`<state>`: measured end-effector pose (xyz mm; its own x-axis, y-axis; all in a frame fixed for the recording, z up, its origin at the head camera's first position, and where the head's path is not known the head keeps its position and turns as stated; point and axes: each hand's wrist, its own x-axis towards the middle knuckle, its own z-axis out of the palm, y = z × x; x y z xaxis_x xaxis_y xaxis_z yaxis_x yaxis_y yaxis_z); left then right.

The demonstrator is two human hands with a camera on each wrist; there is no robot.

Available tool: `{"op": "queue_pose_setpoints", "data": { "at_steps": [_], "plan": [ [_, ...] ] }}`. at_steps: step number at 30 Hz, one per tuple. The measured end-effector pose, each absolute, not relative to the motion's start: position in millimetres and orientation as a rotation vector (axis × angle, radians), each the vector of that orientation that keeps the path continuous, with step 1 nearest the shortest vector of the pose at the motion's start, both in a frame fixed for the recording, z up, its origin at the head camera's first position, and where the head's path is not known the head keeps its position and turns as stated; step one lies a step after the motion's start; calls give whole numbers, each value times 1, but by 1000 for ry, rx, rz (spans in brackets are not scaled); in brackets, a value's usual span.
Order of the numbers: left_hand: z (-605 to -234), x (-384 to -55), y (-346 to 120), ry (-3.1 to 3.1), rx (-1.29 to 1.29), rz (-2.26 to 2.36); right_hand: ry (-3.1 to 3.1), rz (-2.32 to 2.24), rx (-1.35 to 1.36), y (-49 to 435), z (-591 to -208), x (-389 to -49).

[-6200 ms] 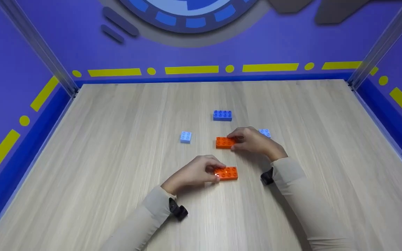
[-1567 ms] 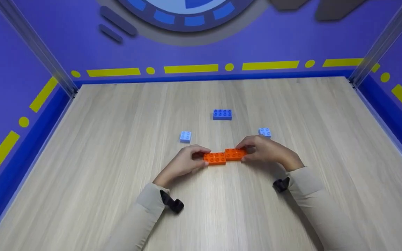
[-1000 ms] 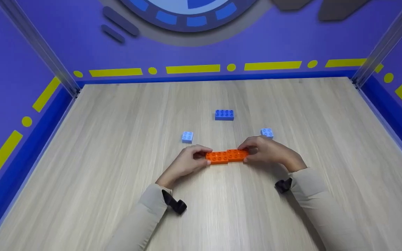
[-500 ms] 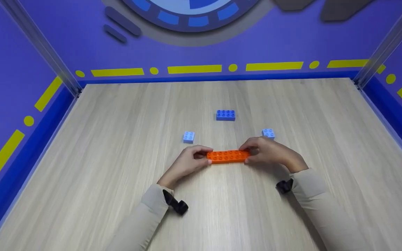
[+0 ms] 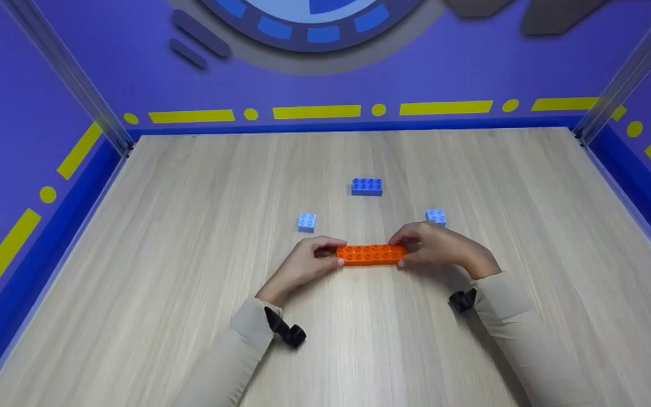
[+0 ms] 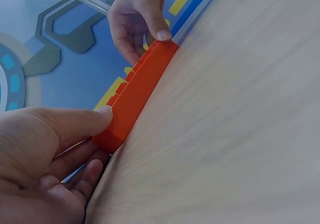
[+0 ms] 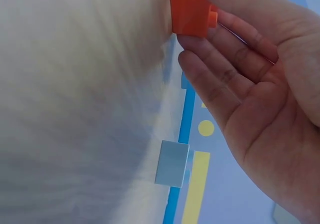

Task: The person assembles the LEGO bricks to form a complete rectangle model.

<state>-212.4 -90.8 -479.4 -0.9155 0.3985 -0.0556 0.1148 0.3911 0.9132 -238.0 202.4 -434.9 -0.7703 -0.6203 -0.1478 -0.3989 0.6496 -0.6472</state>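
Two orange toy bricks lie end to end in one straight row on the wooden table, their ends meeting. My left hand (image 5: pixel 304 263) pinches the left orange brick (image 5: pixel 354 255) by its outer end, thumb on the near side and fingers on the far side. On the other end, my right hand (image 5: pixel 435 247) pinches the right orange brick (image 5: pixel 389 254) the same way. The left wrist view shows the bricks' near faces flush as one long side. In the right wrist view, the orange brick's end (image 7: pixel 190 16) sits between thumb and fingers.
A darker blue brick (image 5: pixel 367 187) lies farther back. One light blue brick (image 5: pixel 307 222) is behind my left hand, another light blue brick (image 5: pixel 435 216) right behind my right hand, partly covered by it. Purple-blue walls enclose the wooden table (image 5: pixel 218 198).
Both hands brought the orange bricks, first one behind the other, side by side and end to end. The step between them has closed into a straight row. The blue bricks stayed put.
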Motion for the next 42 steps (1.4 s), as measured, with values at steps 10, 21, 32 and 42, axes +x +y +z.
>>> {"op": "queue_pose_setpoints", "data": {
  "at_steps": [10,21,32,42],
  "plan": [
    [-481,-213,-91,2374,439,1555,2494,-866,-780,199,-425,-247],
    [-482,-214,-89,2375,439,1572,2669,-843,-813,197,-409,-268],
    [-481,-214,-89,2385,438,1566,2730,-789,-765,184,-404,-292],
    [-480,-213,-89,2392,433,1561,2737,-762,-706,172,-404,-313]
  ]
}}
